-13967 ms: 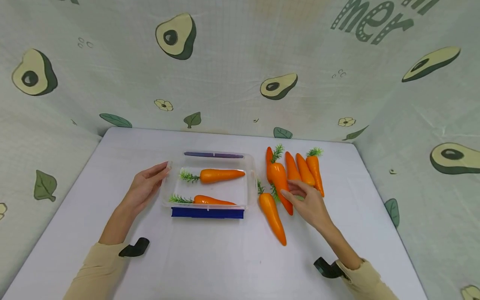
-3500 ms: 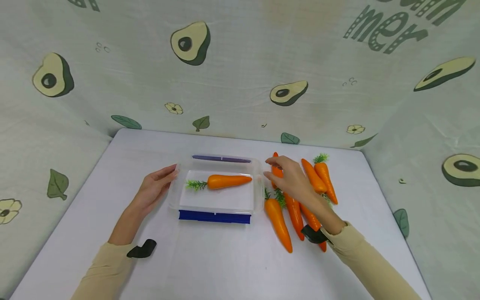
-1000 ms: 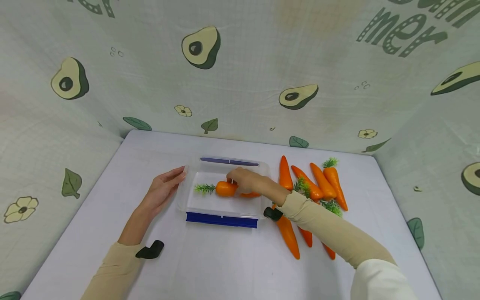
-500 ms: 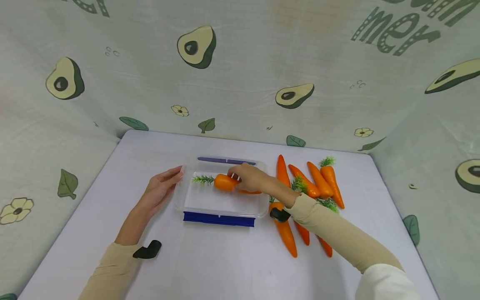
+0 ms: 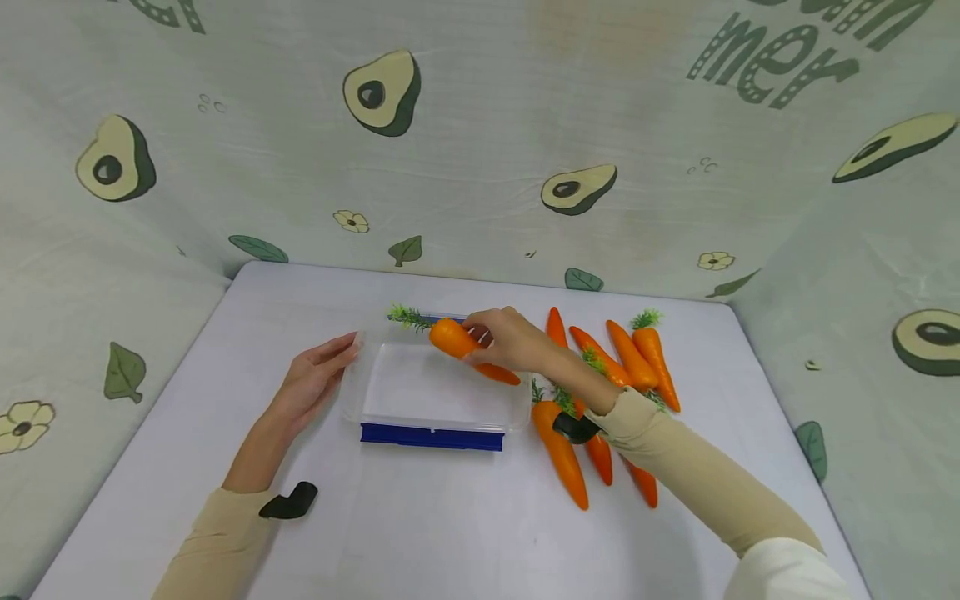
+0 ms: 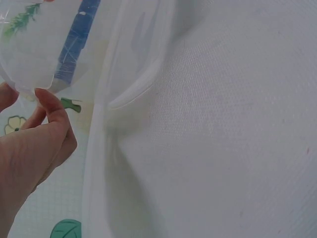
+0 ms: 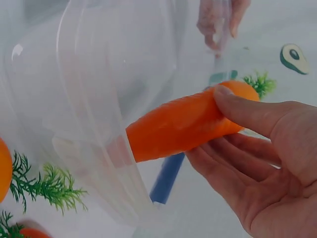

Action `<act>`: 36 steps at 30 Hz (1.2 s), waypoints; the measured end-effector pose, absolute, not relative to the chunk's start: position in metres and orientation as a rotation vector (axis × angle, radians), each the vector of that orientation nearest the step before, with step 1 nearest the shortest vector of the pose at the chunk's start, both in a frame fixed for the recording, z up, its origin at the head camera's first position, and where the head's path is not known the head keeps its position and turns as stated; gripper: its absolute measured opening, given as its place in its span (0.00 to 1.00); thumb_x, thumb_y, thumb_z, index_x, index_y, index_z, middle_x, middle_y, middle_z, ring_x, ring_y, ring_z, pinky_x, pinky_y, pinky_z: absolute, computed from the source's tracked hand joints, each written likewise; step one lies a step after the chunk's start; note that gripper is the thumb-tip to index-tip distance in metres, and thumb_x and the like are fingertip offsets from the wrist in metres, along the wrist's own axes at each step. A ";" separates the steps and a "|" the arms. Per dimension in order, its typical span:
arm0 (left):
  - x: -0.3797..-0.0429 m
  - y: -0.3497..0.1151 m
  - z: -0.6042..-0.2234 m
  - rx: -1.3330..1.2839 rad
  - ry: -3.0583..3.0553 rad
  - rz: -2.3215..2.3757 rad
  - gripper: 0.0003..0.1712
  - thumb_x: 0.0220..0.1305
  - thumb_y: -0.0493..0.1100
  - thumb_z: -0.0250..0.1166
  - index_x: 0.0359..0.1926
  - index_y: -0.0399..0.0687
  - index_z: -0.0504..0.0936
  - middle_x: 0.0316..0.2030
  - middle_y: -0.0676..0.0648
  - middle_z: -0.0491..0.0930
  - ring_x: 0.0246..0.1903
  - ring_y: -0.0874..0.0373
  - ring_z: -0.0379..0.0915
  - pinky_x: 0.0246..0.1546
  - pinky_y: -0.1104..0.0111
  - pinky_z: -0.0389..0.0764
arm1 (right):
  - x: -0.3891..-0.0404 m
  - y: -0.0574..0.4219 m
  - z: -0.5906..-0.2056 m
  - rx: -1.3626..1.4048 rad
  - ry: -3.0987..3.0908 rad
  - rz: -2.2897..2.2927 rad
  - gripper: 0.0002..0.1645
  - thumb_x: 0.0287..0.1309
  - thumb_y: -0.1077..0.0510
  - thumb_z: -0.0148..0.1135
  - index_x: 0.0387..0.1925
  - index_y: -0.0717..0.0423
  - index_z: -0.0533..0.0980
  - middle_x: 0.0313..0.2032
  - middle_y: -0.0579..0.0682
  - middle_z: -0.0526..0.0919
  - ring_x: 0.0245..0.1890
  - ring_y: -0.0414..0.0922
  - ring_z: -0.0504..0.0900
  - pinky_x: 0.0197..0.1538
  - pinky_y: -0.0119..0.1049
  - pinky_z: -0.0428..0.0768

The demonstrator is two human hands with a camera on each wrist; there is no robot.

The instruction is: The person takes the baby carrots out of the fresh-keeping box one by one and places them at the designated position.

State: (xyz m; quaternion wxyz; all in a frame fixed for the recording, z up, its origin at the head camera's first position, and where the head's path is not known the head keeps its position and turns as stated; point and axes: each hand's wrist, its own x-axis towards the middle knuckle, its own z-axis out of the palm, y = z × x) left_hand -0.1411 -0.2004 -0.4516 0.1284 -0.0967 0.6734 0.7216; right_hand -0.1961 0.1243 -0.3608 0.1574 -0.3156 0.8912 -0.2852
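My right hand (image 5: 504, 340) grips an orange toy carrot (image 5: 452, 337) with a green leafy top, raised over the back right of a clear plastic container (image 5: 405, 392). In the right wrist view, the thumb lies along the carrot (image 7: 183, 124) with fingers beneath, and its narrow end is seen through the container wall. No carrot lies on the container's floor. Its blue side flap (image 5: 431, 437) faces the front. At the container's left end my left hand (image 5: 318, 375) holds the rim; the left wrist view shows its thumb and finger pinching the edge (image 6: 37, 131).
Several more toy carrots lie right of the container, one in front (image 5: 562, 458) and one at the far right (image 5: 655, 367); the right forearm partly covers some. The white table (image 5: 420, 525) meets an avocado-print cloth (image 5: 465, 150) behind and at both sides.
Earlier two carrots lay in the container; one had left it by 3.5 s ago. Since then my right hand reached in, gripped the other and lifted it. The left hand stayed at the rim.
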 end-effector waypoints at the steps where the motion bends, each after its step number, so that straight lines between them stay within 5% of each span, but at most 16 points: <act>1: -0.141 -0.200 -0.452 -0.283 1.961 2.096 0.42 0.73 0.52 0.66 0.78 0.41 0.61 0.78 0.45 0.59 0.61 0.71 0.67 0.75 0.66 0.58 | -0.195 0.126 -0.359 -0.896 2.556 -0.834 0.28 0.61 0.60 0.75 0.60 0.67 0.78 0.49 0.59 0.87 0.47 0.52 0.85 0.54 0.42 0.85; 17: -0.139 -0.200 -0.452 -0.259 1.969 2.096 0.43 0.73 0.51 0.66 0.79 0.40 0.59 0.79 0.44 0.57 0.59 0.73 0.68 0.74 0.68 0.60 | -0.180 0.167 -0.339 -0.708 2.672 -1.027 0.31 0.62 0.52 0.75 0.61 0.64 0.78 0.50 0.56 0.87 0.50 0.52 0.85 0.57 0.47 0.84; 36: -0.139 -0.201 -0.452 -0.262 1.918 2.138 0.43 0.72 0.50 0.67 0.79 0.39 0.59 0.76 0.48 0.62 0.57 0.75 0.69 0.69 0.76 0.65 | -0.153 0.241 -0.359 -0.428 2.798 -1.134 0.34 0.61 0.52 0.75 0.62 0.69 0.76 0.49 0.62 0.86 0.50 0.57 0.85 0.53 0.52 0.85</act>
